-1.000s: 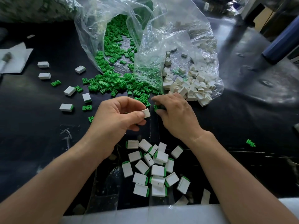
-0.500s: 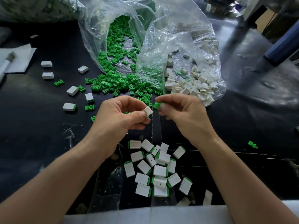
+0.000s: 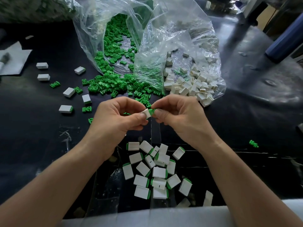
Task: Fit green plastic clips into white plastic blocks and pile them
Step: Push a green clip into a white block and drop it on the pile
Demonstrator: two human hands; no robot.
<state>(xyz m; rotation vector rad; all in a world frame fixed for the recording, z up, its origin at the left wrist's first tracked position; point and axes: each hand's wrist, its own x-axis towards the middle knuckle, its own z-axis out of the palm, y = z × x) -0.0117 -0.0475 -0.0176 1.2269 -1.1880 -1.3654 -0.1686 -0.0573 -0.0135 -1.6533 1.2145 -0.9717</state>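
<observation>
Counted about 18 clipped blocks in a loose pile on bench, well in front of clear plastic bag. Counted 6 stray blocks and 4 stray clips left of bag's mouth, plus 1 lone clip well off to bag's right-front. Found bag's left side holding green clips, too many to count, spilling out of the mouth. Right side held white blocks, likewise uncounted. Couldn't tell whether one bag or two. Saw left hand just in front of bag's mouth, curled, thumb and forefinger pinching one white block. Saw right hand there too, fingertips pinching one green clip, clip touching block's end.
</observation>
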